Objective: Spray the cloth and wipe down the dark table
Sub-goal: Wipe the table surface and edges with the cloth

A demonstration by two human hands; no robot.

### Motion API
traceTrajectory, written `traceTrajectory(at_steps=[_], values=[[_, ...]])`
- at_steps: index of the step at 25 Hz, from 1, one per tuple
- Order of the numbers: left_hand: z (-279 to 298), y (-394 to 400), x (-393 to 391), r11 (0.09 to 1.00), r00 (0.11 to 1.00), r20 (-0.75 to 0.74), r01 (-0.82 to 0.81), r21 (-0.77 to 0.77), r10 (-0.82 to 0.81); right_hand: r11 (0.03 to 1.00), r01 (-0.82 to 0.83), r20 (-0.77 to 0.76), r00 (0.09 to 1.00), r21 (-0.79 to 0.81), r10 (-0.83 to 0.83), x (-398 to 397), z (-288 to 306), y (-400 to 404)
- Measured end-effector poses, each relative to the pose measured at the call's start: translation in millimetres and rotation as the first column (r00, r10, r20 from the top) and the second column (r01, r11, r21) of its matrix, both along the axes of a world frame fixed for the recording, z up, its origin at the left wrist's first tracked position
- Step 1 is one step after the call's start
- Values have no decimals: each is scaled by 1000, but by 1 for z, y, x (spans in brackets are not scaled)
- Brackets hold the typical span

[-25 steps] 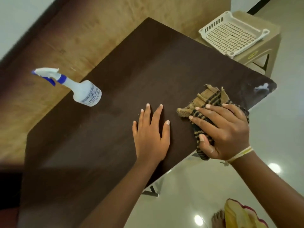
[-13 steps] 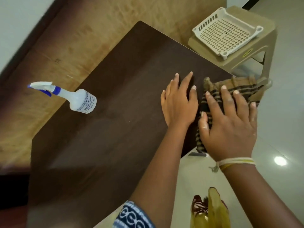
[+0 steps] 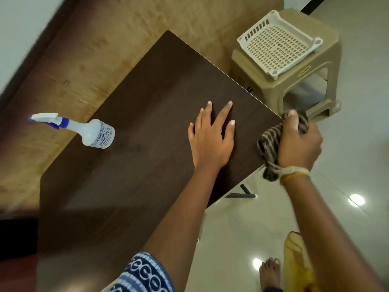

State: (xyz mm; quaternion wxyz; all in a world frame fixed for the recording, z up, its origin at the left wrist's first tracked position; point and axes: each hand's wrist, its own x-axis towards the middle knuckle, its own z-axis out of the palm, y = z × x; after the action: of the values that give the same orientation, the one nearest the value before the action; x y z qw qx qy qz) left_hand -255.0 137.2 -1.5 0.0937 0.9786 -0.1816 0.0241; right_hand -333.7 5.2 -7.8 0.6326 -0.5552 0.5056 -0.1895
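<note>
Left hand [image 3: 211,140] lies flat, fingers spread, on the dark bench [image 3: 147,127]; right hand [image 3: 299,144] fingers clench the striped cloth [image 3: 269,144] at its edge

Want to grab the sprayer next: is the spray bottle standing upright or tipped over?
Upright: the spray bottle stands on its base near the dark table's left edge, nozzle on top.
</note>
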Motion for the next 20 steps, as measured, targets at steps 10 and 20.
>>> traceTrajectory(at_steps=[10,20], values=[[-1,0,-2,999,1000,-26,5,35,-4,984,131,131,980,119,-147,-28,2,119],[-4,4,1,1000,1000,5,12,24,-12,918,-315,1,946,-240,325,-12,-20,-12]])
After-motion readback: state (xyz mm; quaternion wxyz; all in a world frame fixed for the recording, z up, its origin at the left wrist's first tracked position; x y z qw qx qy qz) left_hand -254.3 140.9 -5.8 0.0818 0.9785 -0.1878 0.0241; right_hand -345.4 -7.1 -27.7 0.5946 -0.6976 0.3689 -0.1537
